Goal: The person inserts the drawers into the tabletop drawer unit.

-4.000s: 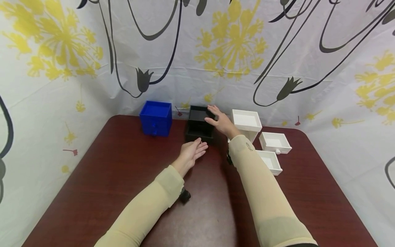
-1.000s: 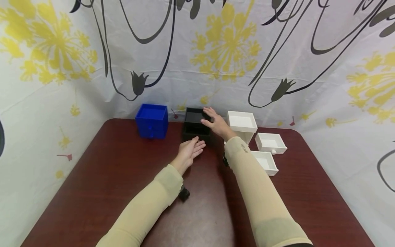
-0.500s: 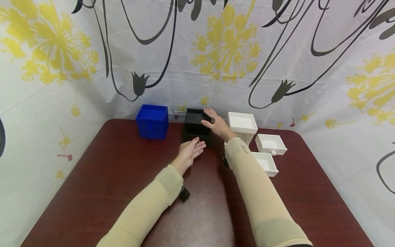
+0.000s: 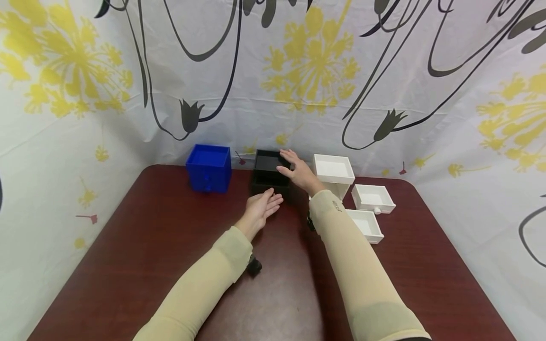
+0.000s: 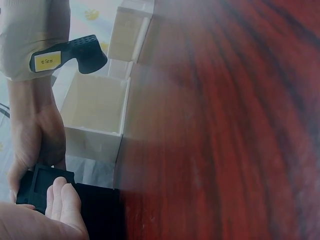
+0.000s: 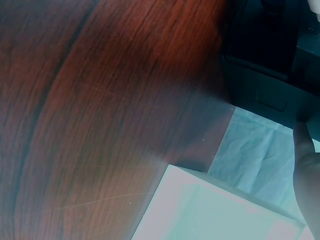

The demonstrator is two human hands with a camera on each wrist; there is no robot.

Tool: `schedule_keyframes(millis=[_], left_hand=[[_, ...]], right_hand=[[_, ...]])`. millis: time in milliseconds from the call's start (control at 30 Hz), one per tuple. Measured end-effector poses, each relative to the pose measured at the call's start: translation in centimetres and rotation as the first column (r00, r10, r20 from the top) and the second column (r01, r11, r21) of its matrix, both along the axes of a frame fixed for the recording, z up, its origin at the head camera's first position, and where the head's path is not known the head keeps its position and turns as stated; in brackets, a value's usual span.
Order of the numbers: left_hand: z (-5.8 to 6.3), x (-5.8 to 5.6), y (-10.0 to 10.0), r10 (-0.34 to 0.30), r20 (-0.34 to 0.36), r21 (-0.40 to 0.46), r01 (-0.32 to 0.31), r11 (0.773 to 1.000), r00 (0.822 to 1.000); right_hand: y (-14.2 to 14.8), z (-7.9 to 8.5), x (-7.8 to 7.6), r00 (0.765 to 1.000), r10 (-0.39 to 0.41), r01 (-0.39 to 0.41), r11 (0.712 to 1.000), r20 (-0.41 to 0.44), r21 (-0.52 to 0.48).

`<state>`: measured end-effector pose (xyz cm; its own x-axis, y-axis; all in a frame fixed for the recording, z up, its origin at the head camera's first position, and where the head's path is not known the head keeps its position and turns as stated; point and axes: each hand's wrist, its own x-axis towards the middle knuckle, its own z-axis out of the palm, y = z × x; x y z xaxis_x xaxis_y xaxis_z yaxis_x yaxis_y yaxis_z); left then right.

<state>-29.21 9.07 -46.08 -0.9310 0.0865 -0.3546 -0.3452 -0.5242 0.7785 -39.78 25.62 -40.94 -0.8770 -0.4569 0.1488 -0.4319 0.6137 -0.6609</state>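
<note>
At the back middle of the table stands a small black drawer box (image 4: pixel 268 162), with a dark hollow part below its top at the front. My right hand (image 4: pixel 304 175) lies at its right side, fingers and thumb spread and touching the box; in the right wrist view, a finger (image 6: pixel 302 142) rests against its black side wall. Just in front of the box is my left hand (image 4: pixel 258 209), its fingers stretched out. In the left wrist view those fingers (image 5: pixel 70 202) lie over the black box (image 5: pixel 102 205); whether they touch it I cannot tell.
Left of the black box stands a blue drawer box (image 4: pixel 209 168) with a knob. A white drawer cabinet (image 4: pixel 333 168) stands to the right. Beside it lie two pulled-out white drawers, one farther (image 4: pixel 374 198) and one nearer (image 4: pixel 368 225). A patterned cloth (image 4: pixel 256 94) hangs behind.
</note>
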Motion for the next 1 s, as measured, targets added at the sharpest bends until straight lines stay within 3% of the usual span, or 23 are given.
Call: schedule_keyframes(millis=[1000], left_hand=[[0.27,-0.31,-0.55,-0.014,-0.002,-0.006,0.014,1.000,1.000]], right_hand=[[0.02,-0.22,-0.20,1.000,0.001,-0.001,1.000,-0.013,0.004]])
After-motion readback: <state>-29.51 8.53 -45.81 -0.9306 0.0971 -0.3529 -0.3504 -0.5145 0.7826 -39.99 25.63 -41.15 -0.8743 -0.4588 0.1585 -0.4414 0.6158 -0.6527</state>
